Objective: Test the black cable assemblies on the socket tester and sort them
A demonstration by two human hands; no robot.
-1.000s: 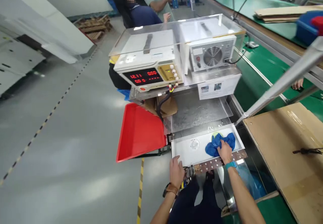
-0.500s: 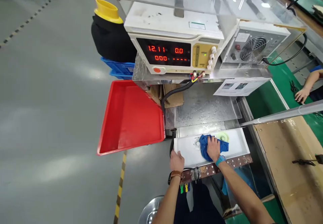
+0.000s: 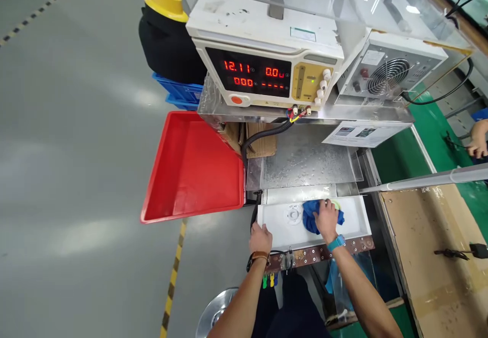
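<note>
A shallow white tray (image 3: 280,232) with a raised rim lies lengthwise in front of me. My left hand (image 3: 261,238) grips its left end, thumb on the inside of the rim. My right hand (image 3: 327,219) is closed on a crumpled blue cloth (image 3: 310,217) and presses it against the tray's floor, right of the middle. Left of the cloth, a round white fitting (image 3: 293,214) shows on the tray. A pale green ring (image 3: 336,204) is partly hidden behind the cloth and my right hand.
Behind the tray stands a power supply (image 3: 263,73) with red digits under a clear cover. A red bin (image 3: 194,170) is at the left. A drilled brown strip (image 3: 316,254) runs along the tray's front. Cardboard (image 3: 427,236) lies at right; another person's hand (image 3: 478,142) shows beyond.
My right hand has shifted the blue cloth, bunching it smaller and uncovering the round white fitting. More of the green ring is covered. My left hand keeps its hold on the tray's end.
</note>
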